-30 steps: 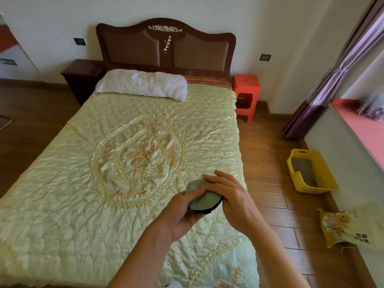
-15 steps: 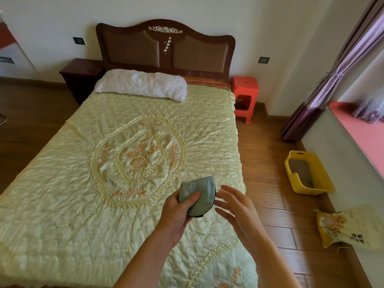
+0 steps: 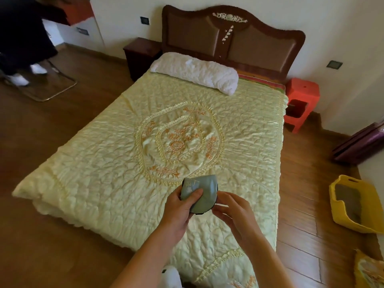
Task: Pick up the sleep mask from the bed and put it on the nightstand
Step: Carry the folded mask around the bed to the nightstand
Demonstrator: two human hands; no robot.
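A folded grey-green sleep mask [image 3: 204, 191] with a black edge is held above the foot half of the bed [image 3: 104, 163]. My left hand [image 3: 179, 210] grips its lower left part, thumb on top. My right hand [image 3: 234, 213] touches the mask's lower right edge with its fingertips. The dark wooden nightstand [image 3: 139, 54] stands at the far left of the headboard, well away from both hands.
A white pillow [image 3: 195, 72] lies at the head of the bed. A red plastic stool [image 3: 301, 100] stands right of the bed, a yellow basket [image 3: 353, 206] on the floor at the right. Another person's legs [image 3: 22, 59] are at the far left.
The view has swung left and tilted, so the nightstand and another person now show. My right hand, apart from the mask half a second ago, touches its edge again.
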